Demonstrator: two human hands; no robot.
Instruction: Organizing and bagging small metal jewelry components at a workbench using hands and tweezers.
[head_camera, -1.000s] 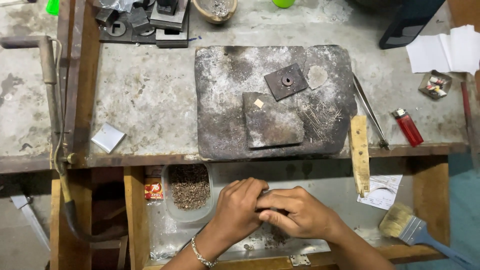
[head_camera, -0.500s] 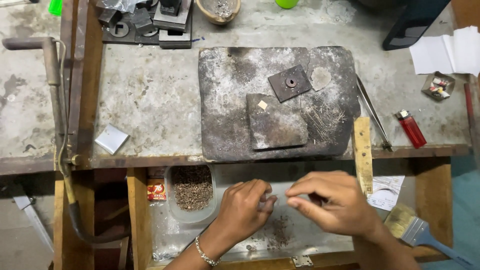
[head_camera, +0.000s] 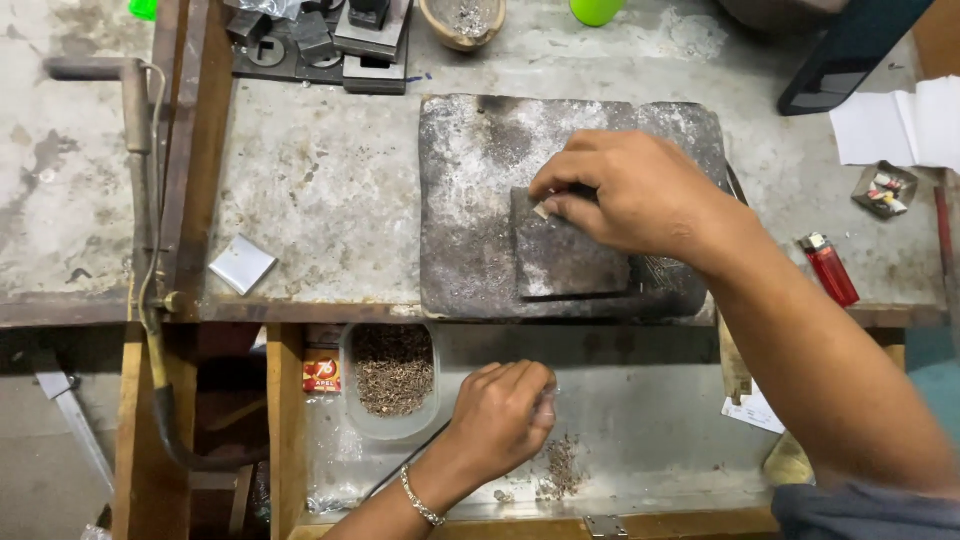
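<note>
Right hand (head_camera: 625, 190), fingers pinched on small pale chip (head_camera: 541, 211) atop dark block (head_camera: 565, 250) at frame centre; left hand (head_camera: 505, 415) curled shut, contents unclear, lower tray; advise light, steady pinch.

Even, soft overhead light; faint shadows, slight blur on the forearm

Right hand (head_camera: 625, 190) pinches small pale chip (head_camera: 541, 211) on square dark metal block (head_camera: 565, 255) atop scorched grey slab (head_camera: 470, 200). Left hand (head_camera: 503, 415), fingers curled, over open drawer (head_camera: 650, 400), beside clear plastic tub of brown filings (head_camera: 392, 375). Red lighter (head_camera: 828, 268) right of the slab.
</note>
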